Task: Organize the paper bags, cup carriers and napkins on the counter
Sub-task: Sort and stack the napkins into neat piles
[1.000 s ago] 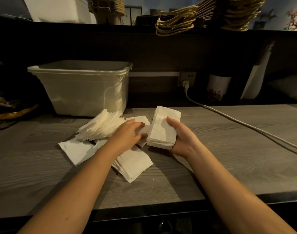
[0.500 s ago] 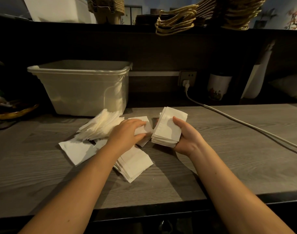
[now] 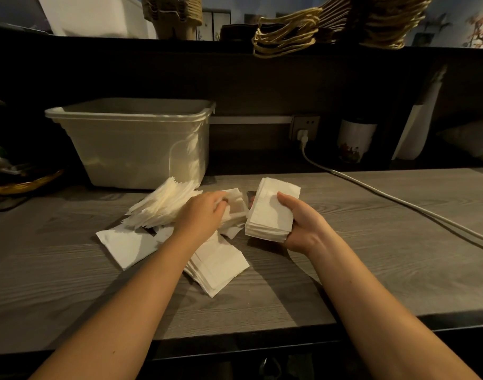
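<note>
Two hands work in front of the bin (image 3: 130, 144). The right hand (image 3: 300, 226) holds a squared stack of napkins (image 3: 273, 212) tilted above the counter (image 3: 372, 256). Its thumb lies on top and its fingers curl beneath, apparently to keep the edges aligned. The left hand (image 3: 204, 215) curls its fingers onto the loose napkins (image 3: 163, 204) just in front of the bin. It grips a few, probably for transfer to the stack.
</note>
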`<action>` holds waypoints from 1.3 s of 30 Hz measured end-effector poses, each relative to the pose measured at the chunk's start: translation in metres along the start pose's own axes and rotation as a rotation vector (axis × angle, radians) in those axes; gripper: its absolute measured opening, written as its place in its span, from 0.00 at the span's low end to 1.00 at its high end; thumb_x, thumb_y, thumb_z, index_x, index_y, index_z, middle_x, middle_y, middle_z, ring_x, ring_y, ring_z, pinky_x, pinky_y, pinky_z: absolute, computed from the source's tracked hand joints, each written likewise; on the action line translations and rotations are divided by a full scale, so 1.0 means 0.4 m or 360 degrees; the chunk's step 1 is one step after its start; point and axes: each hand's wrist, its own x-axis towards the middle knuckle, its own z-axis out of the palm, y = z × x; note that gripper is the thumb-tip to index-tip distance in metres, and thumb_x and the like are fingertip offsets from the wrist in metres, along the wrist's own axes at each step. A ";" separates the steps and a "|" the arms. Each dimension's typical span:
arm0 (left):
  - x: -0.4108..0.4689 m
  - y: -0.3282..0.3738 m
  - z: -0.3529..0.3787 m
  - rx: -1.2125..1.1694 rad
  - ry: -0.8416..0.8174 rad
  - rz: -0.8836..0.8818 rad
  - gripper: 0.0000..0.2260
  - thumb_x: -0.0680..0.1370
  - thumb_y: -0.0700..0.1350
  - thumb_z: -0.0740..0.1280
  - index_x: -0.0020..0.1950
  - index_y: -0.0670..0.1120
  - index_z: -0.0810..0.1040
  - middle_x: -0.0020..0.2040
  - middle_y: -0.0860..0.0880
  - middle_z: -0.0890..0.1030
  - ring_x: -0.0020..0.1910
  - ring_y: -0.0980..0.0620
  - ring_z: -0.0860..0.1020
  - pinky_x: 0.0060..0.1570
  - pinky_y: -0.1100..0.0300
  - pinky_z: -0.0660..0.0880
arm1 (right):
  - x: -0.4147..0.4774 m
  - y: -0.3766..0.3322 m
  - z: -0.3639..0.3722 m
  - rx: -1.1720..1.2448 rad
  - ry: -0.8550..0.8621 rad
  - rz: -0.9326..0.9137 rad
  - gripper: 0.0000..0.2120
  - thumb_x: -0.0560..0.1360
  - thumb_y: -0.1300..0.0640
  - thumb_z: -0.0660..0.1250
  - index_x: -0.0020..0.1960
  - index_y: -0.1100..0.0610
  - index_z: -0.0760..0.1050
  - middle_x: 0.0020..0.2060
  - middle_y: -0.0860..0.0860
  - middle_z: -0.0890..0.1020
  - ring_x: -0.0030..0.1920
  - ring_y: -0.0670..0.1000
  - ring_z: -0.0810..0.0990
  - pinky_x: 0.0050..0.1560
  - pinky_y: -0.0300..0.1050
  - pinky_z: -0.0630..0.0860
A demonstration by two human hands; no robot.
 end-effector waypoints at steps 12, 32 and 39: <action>-0.030 0.064 -0.012 -0.0551 0.0204 0.0350 0.13 0.81 0.43 0.57 0.65 0.48 0.73 0.59 0.57 0.73 0.56 0.62 0.70 0.49 0.77 0.65 | 0.002 0.021 0.016 -0.0235 -0.0098 0.0179 0.16 0.79 0.54 0.61 0.63 0.62 0.71 0.54 0.62 0.80 0.51 0.60 0.81 0.53 0.56 0.77; -0.062 0.092 0.025 -0.0544 -0.0278 0.0519 0.26 0.78 0.52 0.61 0.74 0.54 0.57 0.76 0.56 0.54 0.70 0.62 0.53 0.68 0.62 0.57 | -0.004 0.019 0.012 -0.0079 -0.0159 0.0017 0.21 0.76 0.50 0.64 0.66 0.57 0.70 0.54 0.60 0.80 0.49 0.59 0.81 0.41 0.54 0.82; -0.062 0.116 0.027 -0.1024 -0.0359 -0.0189 0.24 0.82 0.54 0.49 0.76 0.56 0.45 0.76 0.51 0.55 0.73 0.49 0.59 0.64 0.60 0.61 | -0.012 0.036 0.030 -0.0366 -0.0154 0.0068 0.14 0.75 0.52 0.67 0.57 0.58 0.75 0.46 0.58 0.82 0.46 0.58 0.82 0.45 0.55 0.80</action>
